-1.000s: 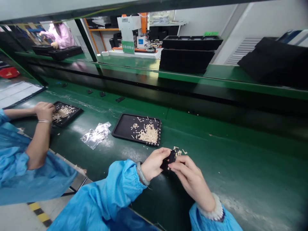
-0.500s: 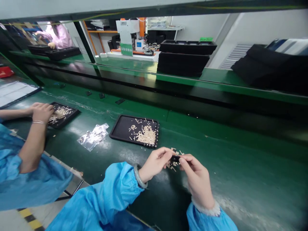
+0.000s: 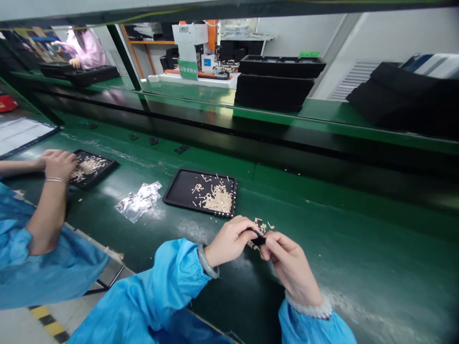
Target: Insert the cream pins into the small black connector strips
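L hand [image 3: 229, 241] has its thumb & index fingers [image 3: 247, 235] closed on the L end of a small blk part [image 3: 257, 237], no gap seen. R hand [image 3: 292, 263] is pinched nearly shut at the part's R end, thumb & index tips up against it; can't tell if a tiny pc sits btwn those tips. Part is up in the hands, over the desk [image 3: 376, 229], slanting down toward the R hand; detail on it too small/dark to read.

Loose tan pcs [image 3: 263, 224] lie on desk just beyond & partly under the hands. Blk tray [image 3: 182, 186] is near the L hand, farther up the desk, w/ a tan heap [image 3: 219, 198] toward its R end. Clear plastic bag [image 3: 138, 203] lies L of tray. Co-worker's hand [image 3: 60, 165] is at a 2nd tray [image 3: 102, 176], far L.

Vs 0.5 s ago: part was abt level, w/ light spots showing; now it's tipped & looks plain dark. Vs 1 s ago: part was held steeper, R fingers lower on it; now hands sit at opp. ends. More of the loose pcs under the hands show now than 1 s ago. Tray, bag & co-worker's hand keep abt the same places; view only shifts a bit.
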The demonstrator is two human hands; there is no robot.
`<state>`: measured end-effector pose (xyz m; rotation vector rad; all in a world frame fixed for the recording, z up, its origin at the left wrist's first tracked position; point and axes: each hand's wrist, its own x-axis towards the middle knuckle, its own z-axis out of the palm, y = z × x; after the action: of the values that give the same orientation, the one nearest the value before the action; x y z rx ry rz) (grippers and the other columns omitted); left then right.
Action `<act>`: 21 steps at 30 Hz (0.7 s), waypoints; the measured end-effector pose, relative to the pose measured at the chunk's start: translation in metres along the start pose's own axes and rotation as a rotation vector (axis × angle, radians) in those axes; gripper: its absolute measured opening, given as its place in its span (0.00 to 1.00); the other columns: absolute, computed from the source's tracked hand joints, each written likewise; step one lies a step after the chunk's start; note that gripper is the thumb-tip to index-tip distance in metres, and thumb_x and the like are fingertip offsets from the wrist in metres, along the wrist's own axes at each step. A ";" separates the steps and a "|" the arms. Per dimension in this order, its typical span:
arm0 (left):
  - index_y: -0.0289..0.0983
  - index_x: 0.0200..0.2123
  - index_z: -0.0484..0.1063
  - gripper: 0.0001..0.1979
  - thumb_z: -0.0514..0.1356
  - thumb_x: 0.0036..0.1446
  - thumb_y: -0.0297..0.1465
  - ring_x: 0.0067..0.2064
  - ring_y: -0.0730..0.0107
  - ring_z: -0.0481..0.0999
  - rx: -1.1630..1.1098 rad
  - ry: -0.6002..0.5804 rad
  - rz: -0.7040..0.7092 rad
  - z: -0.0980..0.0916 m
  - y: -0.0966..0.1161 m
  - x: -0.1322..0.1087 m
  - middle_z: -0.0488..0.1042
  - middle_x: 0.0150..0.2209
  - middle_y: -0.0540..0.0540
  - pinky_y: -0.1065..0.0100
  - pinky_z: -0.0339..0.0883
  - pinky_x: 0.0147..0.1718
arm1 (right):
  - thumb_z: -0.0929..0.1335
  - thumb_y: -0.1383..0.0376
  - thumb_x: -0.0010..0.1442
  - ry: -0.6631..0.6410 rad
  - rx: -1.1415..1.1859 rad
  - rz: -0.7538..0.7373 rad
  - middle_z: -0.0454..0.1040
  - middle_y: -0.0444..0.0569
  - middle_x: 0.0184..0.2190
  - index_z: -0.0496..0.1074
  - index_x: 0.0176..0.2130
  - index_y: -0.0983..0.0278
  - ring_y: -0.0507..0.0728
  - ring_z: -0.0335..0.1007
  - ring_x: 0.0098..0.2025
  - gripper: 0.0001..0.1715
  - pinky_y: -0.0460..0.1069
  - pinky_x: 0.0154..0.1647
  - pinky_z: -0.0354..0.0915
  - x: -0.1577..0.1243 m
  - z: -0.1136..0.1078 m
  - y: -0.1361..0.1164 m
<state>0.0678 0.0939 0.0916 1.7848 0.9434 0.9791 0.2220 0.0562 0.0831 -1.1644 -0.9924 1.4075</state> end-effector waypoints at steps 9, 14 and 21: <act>0.37 0.32 0.71 0.09 0.52 0.58 0.25 0.36 0.68 0.69 0.093 -0.045 0.106 -0.005 -0.001 0.001 0.73 0.32 0.46 0.67 0.63 0.39 | 0.72 0.57 0.50 -0.028 0.047 0.080 0.68 0.41 0.16 0.70 0.27 0.65 0.48 0.60 0.15 0.14 0.44 0.18 0.56 -0.003 0.000 -0.004; 0.38 0.34 0.72 0.10 0.51 0.58 0.25 0.37 0.67 0.69 0.130 -0.084 0.141 -0.006 -0.001 0.002 0.74 0.34 0.45 0.65 0.62 0.41 | 0.71 0.56 0.51 -0.063 0.000 0.076 0.72 0.45 0.19 0.69 0.25 0.65 0.51 0.65 0.18 0.15 0.46 0.21 0.62 -0.003 -0.002 -0.008; 0.38 0.36 0.72 0.12 0.49 0.60 0.27 0.38 0.65 0.70 0.228 -0.119 0.220 -0.008 0.000 0.002 0.75 0.35 0.44 0.63 0.61 0.43 | 0.72 0.56 0.51 -0.090 -0.039 0.085 0.73 0.46 0.20 0.69 0.25 0.65 0.52 0.68 0.20 0.15 0.47 0.24 0.65 -0.002 -0.004 -0.008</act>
<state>0.0612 0.0980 0.0944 2.1501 0.8223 0.9170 0.2280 0.0556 0.0905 -1.1927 -1.0482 1.5252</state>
